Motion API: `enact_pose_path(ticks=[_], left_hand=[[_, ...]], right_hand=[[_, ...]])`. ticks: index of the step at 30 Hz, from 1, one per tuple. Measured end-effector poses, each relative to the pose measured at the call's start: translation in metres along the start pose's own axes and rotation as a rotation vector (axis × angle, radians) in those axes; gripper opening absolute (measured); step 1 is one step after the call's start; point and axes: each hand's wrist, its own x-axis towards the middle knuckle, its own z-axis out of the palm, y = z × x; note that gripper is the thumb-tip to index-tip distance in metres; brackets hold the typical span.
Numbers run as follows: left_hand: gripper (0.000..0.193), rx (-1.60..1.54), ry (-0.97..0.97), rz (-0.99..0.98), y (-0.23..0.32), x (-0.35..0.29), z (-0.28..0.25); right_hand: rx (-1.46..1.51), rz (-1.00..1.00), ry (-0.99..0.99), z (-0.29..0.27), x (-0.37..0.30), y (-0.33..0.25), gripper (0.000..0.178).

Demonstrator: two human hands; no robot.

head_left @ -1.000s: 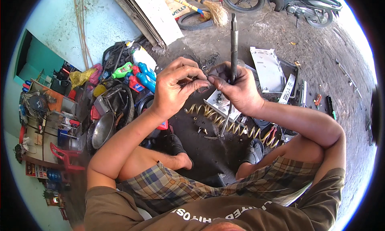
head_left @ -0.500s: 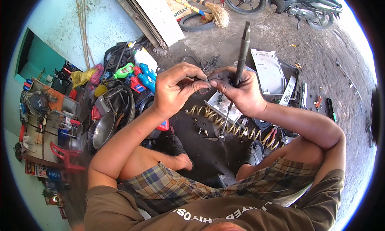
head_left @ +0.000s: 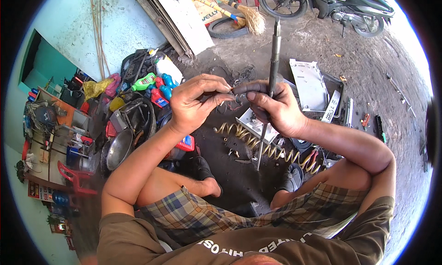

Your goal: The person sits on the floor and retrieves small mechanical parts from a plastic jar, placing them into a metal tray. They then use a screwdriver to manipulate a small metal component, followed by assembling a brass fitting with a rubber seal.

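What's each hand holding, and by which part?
Right hand: a long rod-like tool, around its middle. Left hand seems to pinch a small part; exact hold unclear.

Stained pale-blue wall (head_left: 136,23); rough grey floor (head_left: 368,62); red plastic chair (head_left: 76,176) at left; bright light (head_left: 418,48) at right.

A dark motorcycle (head_left: 352,17) stands near the far right corner of a grimy concrete floor (head_left: 368,72), while a straw broom (head_left: 254,19) partly covers a black tyre (head_left: 226,35) toward the far edge. Along the left side, a green bottle (head_left: 144,82), blue bottles (head_left: 166,80) and a red bottle (head_left: 159,99) crowd near a yellow bag (head_left: 95,89). Nearer, a round metal pan (head_left: 119,149) tilts on its side, with a red plastic chair (head_left: 75,175) farther left.
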Motion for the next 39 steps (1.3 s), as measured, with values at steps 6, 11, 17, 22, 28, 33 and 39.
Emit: enact_pose_path(ticks=[6,11,17,22,28,33,39], left_hand=[[0.032,0.008,0.011,0.021,0.001,0.000,-0.001],[0.032,0.047,0.018,0.023,0.002,0.000,0.000],[0.030,0.102,-0.020,0.084,0.005,0.006,-0.002],[0.026,0.087,-0.027,0.064,0.002,0.005,-0.001],[0.024,0.025,0.008,0.019,-0.001,0.000,-0.001],[0.024,0.026,-0.046,0.035,0.003,0.004,-0.003],[0.024,0.011,-0.025,-0.040,0.008,0.004,-0.002]], right_hand=[[-0.040,-0.051,0.035,0.005,-0.001,-0.004,0.023],[-0.059,-0.063,0.052,0.007,0.001,-0.003,0.022],[-0.028,0.017,0.026,0.007,-0.001,-0.003,0.021],[0.064,0.072,0.046,0.007,0.001,-0.001,0.028],[0.345,0.267,0.112,0.005,0.010,-0.004,0.036],[0.158,0.233,0.005,-0.001,0.009,0.001,0.032],[-0.013,0.140,-0.065,0.007,0.004,-0.009,0.031]])
